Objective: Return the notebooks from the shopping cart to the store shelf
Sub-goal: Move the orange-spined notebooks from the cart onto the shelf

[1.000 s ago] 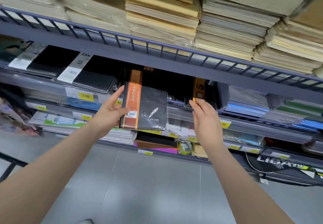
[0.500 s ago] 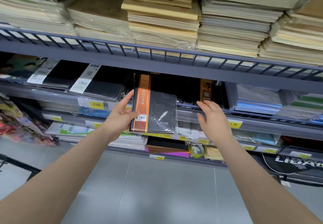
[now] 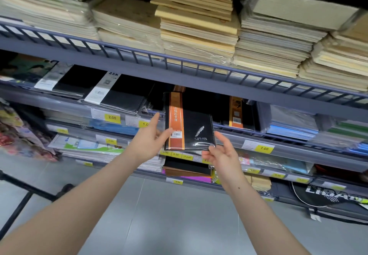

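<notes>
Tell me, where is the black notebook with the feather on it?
The black notebook is in the middle of the head view, at the second shelf's edge, between the left hand pinching it and the right hand.

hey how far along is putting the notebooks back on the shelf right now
Partly done. A matching orange-banded notebook already stands on the middle shelf. In hand: the left hand holds a black notebook by its orange-banded edge, half into the shelf opening, while the right hand sits open at its lower right corner. Left: sliding it fully in. The cart's contents aren't visible, so remaining notebooks can't be counted.
</notes>
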Tool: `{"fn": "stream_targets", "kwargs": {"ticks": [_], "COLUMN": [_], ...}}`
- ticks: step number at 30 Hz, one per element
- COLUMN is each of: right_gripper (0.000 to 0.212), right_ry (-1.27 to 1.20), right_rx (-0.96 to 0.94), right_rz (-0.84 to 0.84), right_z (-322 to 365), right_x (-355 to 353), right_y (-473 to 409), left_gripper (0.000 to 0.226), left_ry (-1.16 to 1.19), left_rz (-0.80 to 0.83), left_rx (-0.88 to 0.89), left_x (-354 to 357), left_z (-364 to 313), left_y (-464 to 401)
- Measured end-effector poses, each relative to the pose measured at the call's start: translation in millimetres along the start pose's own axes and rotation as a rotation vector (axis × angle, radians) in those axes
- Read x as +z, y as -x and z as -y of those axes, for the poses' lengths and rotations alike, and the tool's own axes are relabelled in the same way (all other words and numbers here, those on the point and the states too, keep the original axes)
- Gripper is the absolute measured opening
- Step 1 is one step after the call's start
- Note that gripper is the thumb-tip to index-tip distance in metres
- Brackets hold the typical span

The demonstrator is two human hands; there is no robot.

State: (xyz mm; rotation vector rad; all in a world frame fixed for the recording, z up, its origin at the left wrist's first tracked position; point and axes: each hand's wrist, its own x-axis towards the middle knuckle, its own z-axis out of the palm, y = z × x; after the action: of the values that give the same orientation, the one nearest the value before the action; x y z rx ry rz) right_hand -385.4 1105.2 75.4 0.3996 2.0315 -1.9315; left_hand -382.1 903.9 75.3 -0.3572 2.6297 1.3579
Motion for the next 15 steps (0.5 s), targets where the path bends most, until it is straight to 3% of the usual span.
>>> {"fn": "stream_targets", "kwargs": {"ticks": [3,5,7,10,12,15], "right_gripper": [0.041,0.041,0.04,0.038,0.035,0.035], "right_ry": [-0.146,-0.226,-0.28,-0.279,-0.087,0.424], "right_rx": [0.025,0.039,0.049,0.032,-0.036,-0.17], "right_rz": [-0.042,-0.056,-0.084,-0.117,-0.155,-0.237], "right_z": [5.8,12.2,20.0,34.5,39.7,37.2], "right_x": [3.2,8.1,18.0,36.3,44.6,43.4], "right_y": [-3.4,-9.8,-20.0,-39.7,-54.6,-70.3], "left_gripper": [0.042,0.046,0.064,0.093,0.101,0.102], "left_ry": [-0.272,-0.502,-0.643,-0.741,-0.797,-0.8], "left_rz": [-0.344,-0.537,-0.509,-0.261,-0.22,-0.251], "left_rx": [0.378,0.588,0.536,0.274,0.222,0.243], "left_x": [-24.6,-44.7,-59.7,-62.2,-57.3,-57.8], "left_z": [6.4,14.1,20.2,31.1,41.3,43.2], "left_y": [17.8,10.5,-6.4,-24.9,-29.6,-29.6]}}
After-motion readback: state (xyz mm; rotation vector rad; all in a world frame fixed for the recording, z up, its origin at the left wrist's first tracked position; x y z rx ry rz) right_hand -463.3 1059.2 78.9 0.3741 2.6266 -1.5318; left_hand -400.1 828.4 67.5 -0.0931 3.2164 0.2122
